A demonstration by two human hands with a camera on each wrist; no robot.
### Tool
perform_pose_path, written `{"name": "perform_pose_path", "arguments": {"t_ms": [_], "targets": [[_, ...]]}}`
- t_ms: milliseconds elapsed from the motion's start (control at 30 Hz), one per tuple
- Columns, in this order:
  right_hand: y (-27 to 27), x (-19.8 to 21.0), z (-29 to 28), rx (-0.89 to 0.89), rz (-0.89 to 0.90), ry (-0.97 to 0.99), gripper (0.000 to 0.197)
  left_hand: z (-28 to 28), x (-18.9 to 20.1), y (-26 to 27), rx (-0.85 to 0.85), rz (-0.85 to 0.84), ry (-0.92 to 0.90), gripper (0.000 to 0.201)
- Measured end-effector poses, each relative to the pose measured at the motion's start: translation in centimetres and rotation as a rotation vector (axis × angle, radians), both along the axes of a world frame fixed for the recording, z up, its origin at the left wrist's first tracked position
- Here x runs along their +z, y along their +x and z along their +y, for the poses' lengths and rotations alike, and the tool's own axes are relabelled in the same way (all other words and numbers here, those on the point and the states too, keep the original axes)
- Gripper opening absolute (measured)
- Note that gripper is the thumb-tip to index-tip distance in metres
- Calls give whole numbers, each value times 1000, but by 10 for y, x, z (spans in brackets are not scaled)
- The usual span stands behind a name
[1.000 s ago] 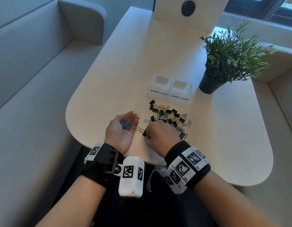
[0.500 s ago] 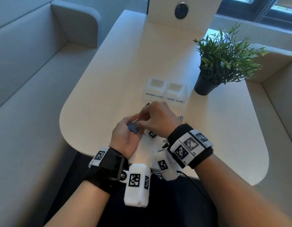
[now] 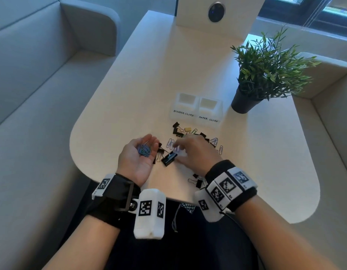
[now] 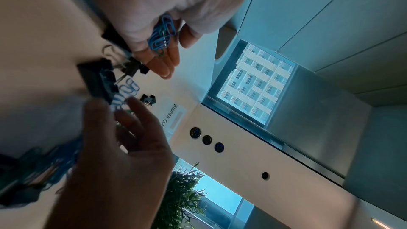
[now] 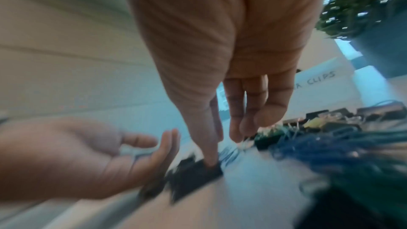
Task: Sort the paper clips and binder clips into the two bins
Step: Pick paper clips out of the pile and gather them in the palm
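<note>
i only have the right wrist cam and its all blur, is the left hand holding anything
Observer: Yes. In the head view the left hand lies palm up with a small bunch of blue paper clips in its cupped palm.
Operator: ok where do those go
Observer: Two white bins stand side by side beyond the pile. The right-hand one, nearer the potted plant, is labelled PAPER CLIPS; the left-hand one is labelled BINDER CLIPS.
Operator: anything in them yet
Observer: From the head view both look empty, though I cannot see their floors fully.
</note>
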State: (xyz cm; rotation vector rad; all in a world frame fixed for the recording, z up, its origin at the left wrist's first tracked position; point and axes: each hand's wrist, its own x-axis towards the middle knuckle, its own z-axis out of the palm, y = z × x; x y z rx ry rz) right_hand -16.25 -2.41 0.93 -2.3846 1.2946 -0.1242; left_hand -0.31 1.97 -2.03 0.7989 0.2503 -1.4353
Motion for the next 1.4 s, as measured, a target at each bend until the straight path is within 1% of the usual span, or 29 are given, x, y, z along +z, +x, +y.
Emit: {"name": "perform_pose_path", "arguments": {"t_ms": [67, 100, 200, 300, 367, 400, 467, 600, 700, 767, 900, 1000, 1067, 1133, 1200, 1267, 1300, 1333, 1400], "targets": [[-4, 3, -10, -79, -58, -24, 28, 2, 0, 1, 3, -6, 1, 24], [-6, 4, -15, -113, -56, -33, 27, 2, 0, 1, 6, -5, -1, 24], [0, 4, -20, -122, -28, -5, 22, 3, 0, 3, 11, -7, 1, 24], [19, 3, -19, 10, 2, -12, 33, 2, 0, 5, 18, -4, 3, 23], [29, 4, -25, 128, 90, -21, 44, 2, 1, 6, 23, -3, -2, 22], [33, 5, -29, 168, 133, -18, 46, 2, 2, 7, 24, -4, -5, 22], [36, 9, -36, 207, 199, -7, 41, 1, 5, 7, 20, -5, -11, 22], [39, 8, -49, 225, 259, -1, 14, -2, 8, 7, 21, -18, -18, 21], [39, 8, -55, 228, 264, 25, 7, -3, 9, 7, 21, -25, -17, 21], [36, 12, -57, 228, 231, 46, 5, -3, 9, 6, 20, -30, -17, 21], [25, 17, -59, 164, 119, 35, 11, -4, 7, 3, 23, -40, -13, 20], [19, 25, -57, 83, -43, 25, 11, -7, 9, -1, 17, -68, -7, 19], [22, 33, -54, 96, -123, 21, 10, -10, 10, -6, -3, -84, -13, 19], [28, 39, -48, 155, -137, 32, 10, -13, 12, -11, -38, -58, -38, 22], [30, 41, -44, 183, -132, 41, 11, -14, 14, -14, -53, 10, -75, 26], [23, 39, -45, 134, -165, 25, 17, -14, 16, -12, -47, 55, -69, 27], [18, 36, -46, 98, -173, 22, 19, -13, 17, -10, -44, 50, -52, 27], [13, 33, -46, 76, -159, 28, 19, -12, 17, -7, -46, 37, -42, 27], [7, 23, -43, 85, -62, 68, 19, -9, 16, -2, -58, 10, -35, 28]]}}
